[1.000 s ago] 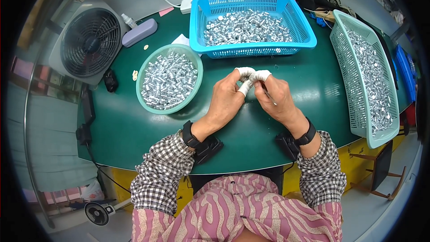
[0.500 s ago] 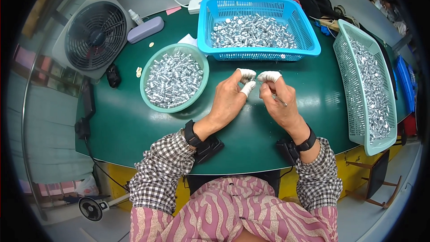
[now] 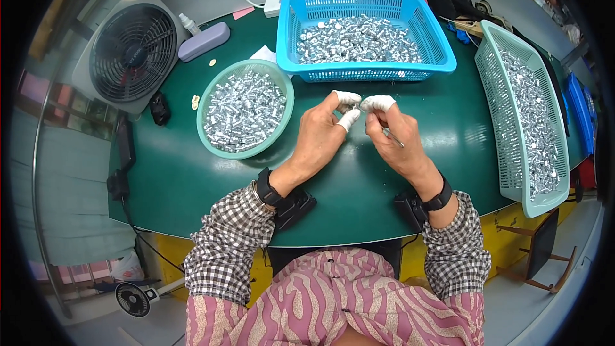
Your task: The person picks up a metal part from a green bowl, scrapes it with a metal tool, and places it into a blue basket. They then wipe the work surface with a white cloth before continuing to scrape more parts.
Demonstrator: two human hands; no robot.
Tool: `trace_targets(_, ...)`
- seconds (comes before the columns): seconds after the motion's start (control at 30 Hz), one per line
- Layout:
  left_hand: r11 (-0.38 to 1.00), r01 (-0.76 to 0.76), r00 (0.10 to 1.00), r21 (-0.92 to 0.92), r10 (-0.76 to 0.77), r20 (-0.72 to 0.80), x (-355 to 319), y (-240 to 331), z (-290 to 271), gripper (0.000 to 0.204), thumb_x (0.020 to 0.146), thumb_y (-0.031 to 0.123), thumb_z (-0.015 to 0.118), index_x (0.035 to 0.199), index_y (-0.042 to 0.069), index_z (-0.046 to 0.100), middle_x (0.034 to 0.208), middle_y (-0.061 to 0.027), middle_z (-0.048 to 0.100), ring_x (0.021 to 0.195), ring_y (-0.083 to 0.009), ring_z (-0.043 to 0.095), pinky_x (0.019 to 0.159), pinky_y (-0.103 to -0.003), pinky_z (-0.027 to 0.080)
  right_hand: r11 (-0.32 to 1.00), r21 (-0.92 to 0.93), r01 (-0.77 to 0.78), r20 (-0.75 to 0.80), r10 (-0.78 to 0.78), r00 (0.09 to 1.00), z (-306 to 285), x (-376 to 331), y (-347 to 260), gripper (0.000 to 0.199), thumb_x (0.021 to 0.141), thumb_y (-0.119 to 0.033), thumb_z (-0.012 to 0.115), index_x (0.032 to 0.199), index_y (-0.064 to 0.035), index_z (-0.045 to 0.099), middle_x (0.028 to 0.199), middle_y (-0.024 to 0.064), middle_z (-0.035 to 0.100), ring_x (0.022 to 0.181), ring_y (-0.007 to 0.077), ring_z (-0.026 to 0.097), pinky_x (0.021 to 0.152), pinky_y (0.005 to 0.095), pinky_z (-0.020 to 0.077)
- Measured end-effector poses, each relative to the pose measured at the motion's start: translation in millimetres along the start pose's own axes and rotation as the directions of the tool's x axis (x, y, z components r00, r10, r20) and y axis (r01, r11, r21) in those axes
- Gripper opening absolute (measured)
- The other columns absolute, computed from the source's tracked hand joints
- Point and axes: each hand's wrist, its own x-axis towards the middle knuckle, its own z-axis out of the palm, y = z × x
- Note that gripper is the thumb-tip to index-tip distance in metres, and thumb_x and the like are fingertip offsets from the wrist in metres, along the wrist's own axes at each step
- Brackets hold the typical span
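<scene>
My left hand [image 3: 318, 133] is closed in a pinch, with white wrapping on its thumb and fingertip. A small silvery metal part [image 3: 356, 107] shows between those tips, mostly hidden by them. My right hand [image 3: 398, 134], also wrapped in white at a fingertip, curls round a thin metal rod-like tool [image 3: 395, 140]. Its wrapped finger reaches the left fingertips at the small part. Both hands are above the green table, just in front of a blue basket [image 3: 365, 72] of similar metal parts. Left of them, a round pale-green basket [image 3: 289, 104] holds many shiny cylindrical metal parts.
A long pale-green basket [image 3: 506, 147] of metal parts stands at the right edge of the green table [image 3: 346, 211]. At the far left are a grey fan [image 3: 133, 51], a lilac case [image 3: 205, 42] and a small spray bottle [image 3: 189, 24]. A wooden chair [image 3: 544, 250] stands lower right.
My right hand has come in closer, so its wrapped fingertip now meets the left fingertips. The whole view has shifted slightly; the baskets look the same.
</scene>
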Motion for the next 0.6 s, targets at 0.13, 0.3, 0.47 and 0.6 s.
trace_targets(0.13, 0.999, 0.006, 1.000, 0.036, -0.007, 0.020, 0.1, 2.7, 0.3, 0.019, 0.083, 0.004, 0.060, 0.102, 0.002, 0.057, 0.084, -0.0046, 0.063, 0.054, -0.0067, 0.050, 0.047, -0.023, 0.042, 1.000, 0.011, -0.010, 0.024, 0.010, 1.000, -1.4, -0.2, 0.4, 0.017, 0.081, 0.009, 0.053, 0.098, 0.0043, 0.051, 0.067, 0.0084, 0.059, 0.058, 0.0112, 0.058, 0.052, 0.0249, 0.0474)
trace_targets(0.3, 1.000, 0.029, 0.999, 0.010, -0.029, 0.017, -2.1, 1.6, 1.0, 0.019, 0.083, 0.004, 0.060, 0.103, 0.002, 0.057, 0.085, -0.0050, 0.064, 0.054, -0.0067, 0.051, 0.048, -0.023, 0.042, 1.000, 0.008, -0.017, 0.037, 0.017, 0.999, 0.0, -0.8, 3.0, 0.017, 0.081, 0.009, 0.053, 0.098, 0.0044, 0.051, 0.067, 0.0086, 0.060, 0.059, 0.0106, 0.058, 0.053, 0.0246, 0.0477)
trace_targets(0.47, 0.999, -0.029, 0.999, 0.030, 0.028, 0.039, -1.2, 5.2, 0.9, 0.019, 0.085, 0.004, 0.059, 0.104, 0.002, 0.057, 0.088, -0.0036, 0.064, 0.057, -0.0039, 0.051, 0.048, -0.020, 0.044, 1.000, -0.001, -0.009, 0.009, 0.009, 1.000, -1.3, 0.5, 1.6, 0.017, 0.082, 0.009, 0.052, 0.098, 0.0043, 0.051, 0.068, 0.0084, 0.060, 0.059, 0.0103, 0.058, 0.053, 0.0247, 0.0476)
trace_targets(0.6, 0.999, 0.006, 0.999, -0.050, -0.008, -0.040, 0.8, -4.2, 2.9, 0.021, 0.081, 0.006, 0.062, 0.101, 0.004, 0.058, 0.078, -0.0063, 0.063, 0.050, -0.0114, 0.049, 0.048, -0.028, 0.041, 1.000, 0.006, -0.009, 0.002, 0.009, 1.000, 3.2, -4.6, 5.9, 0.017, 0.082, 0.009, 0.052, 0.098, 0.0039, 0.051, 0.068, 0.0074, 0.060, 0.059, 0.0099, 0.058, 0.053, 0.0245, 0.0473)
